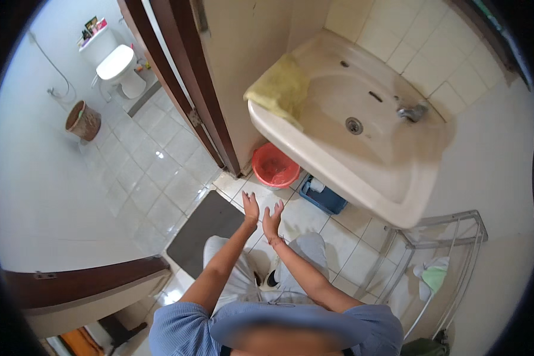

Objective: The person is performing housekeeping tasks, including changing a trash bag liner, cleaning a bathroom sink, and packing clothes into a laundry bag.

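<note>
My left hand (251, 207) and my right hand (272, 220) are held out in front of me, side by side and apart, with nothing in them. Their fingers point away from me. Just beyond them on the tiled floor stands a red plastic-lined bin (276, 166). Up and to the right of my hands is a beige ceramic washbasin (333, 178) with a metal faucet (413, 112) and a drain (353, 126). A yellow cloth (281, 89) hangs over the basin's left corner.
A blue plastic basin (323, 196) lies under the washbasin. A dark grey mat (204, 231) is at the bathroom doorway. Through it stand a white toilet (115, 63) and a brown bucket (83, 121). A metal rack (445, 242) holding cloths stands at the right wall.
</note>
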The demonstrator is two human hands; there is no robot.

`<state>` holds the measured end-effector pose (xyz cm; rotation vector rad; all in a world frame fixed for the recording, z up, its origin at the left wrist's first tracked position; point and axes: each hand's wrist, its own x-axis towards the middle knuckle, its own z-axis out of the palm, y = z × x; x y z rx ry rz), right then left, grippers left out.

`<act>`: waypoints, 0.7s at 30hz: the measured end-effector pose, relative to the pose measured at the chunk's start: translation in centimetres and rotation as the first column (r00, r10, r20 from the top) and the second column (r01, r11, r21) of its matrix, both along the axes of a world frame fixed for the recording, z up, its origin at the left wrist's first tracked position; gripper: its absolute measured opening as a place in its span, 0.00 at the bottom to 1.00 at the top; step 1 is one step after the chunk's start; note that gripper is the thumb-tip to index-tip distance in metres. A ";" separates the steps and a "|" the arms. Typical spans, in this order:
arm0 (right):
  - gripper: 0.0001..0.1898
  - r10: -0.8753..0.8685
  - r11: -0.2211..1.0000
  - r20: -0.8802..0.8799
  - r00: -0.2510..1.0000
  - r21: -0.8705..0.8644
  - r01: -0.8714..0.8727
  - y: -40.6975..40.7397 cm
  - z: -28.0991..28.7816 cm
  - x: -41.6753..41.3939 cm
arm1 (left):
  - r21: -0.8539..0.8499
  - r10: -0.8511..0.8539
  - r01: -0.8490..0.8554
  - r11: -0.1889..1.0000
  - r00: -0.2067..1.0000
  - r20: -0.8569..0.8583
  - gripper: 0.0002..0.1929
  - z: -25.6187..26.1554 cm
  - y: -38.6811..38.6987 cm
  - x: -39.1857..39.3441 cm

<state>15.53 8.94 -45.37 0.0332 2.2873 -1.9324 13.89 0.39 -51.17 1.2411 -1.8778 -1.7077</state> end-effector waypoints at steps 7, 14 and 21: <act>0.26 0.097 0.993 0.186 0.978 0.048 -0.107 9.0 19.7 6.9 | 0.312 -0.054 0.067 0.948 0.997 -0.052 0.27 23.4 8.9 10.5; 0.21 0.302 0.953 0.077 0.950 -0.003 -0.303 14.4 27.0 5.4 | 0.369 -0.216 0.234 0.900 0.972 -0.090 0.21 28.4 11.9 13.2; 0.16 0.245 0.966 0.046 0.968 -0.097 -0.240 14.7 29.8 1.6 | 0.372 -0.244 0.319 0.872 0.941 -0.235 0.18 33.1 11.8 8.1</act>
